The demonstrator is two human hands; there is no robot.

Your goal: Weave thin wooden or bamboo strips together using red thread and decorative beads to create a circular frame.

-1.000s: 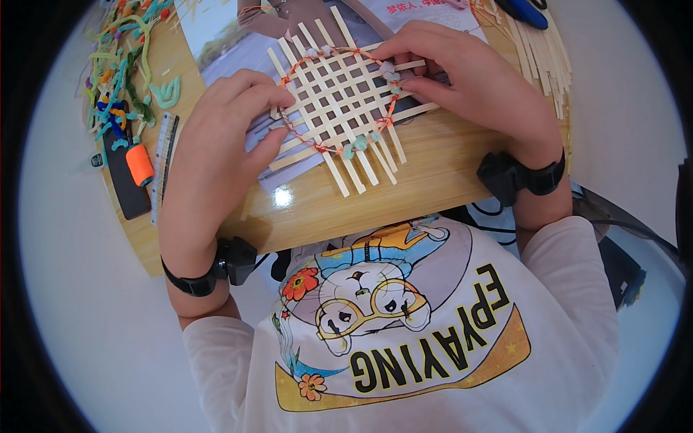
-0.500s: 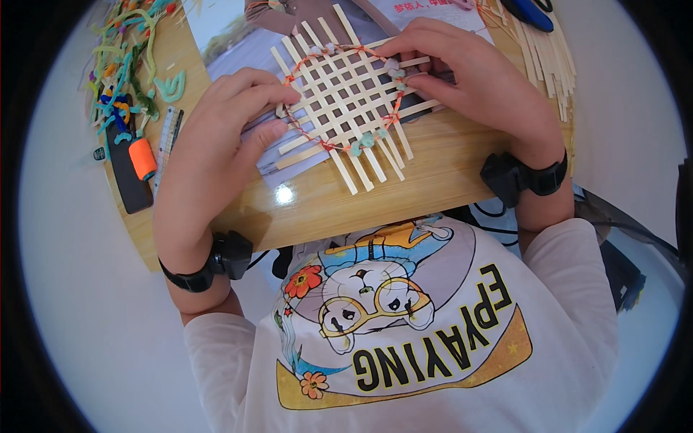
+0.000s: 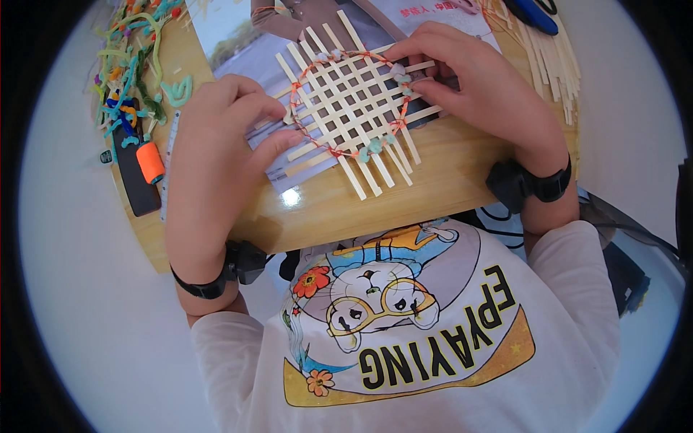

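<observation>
A woven lattice of pale flat wooden strips (image 3: pixel 354 101) lies tilted above a printed sheet, its strip ends sticking out on all sides. Around it runs a ring of orange-red cord (image 3: pixel 405 114) strung with pale green and lilac beads (image 3: pixel 374 146). My right hand (image 3: pixel 473 83) grips the lattice at its right edge, thumb near the beads and index finger along the upper rim. At the left edge, my left hand (image 3: pixel 231 123) has its thumb and index finger apart, both close to the cord; its other fingers are partly hidden.
Under the lattice is a printed photo sheet (image 3: pixel 238 43) on the wooden table (image 3: pixel 339 209). Colourful fuzzy stems (image 3: pixel 130 79), an orange thread spool (image 3: pixel 150 163) and a ruler (image 3: pixel 170 166) lie at left. Loose wooden strips (image 3: pixel 548 65) and a blue-handled tool (image 3: pixel 533 16) lie at far right.
My left index finger has come off the lattice rim and drawn back, and the thumb has moved toward the strip ends. The lattice has shifted slightly right. My right hand keeps its grip.
</observation>
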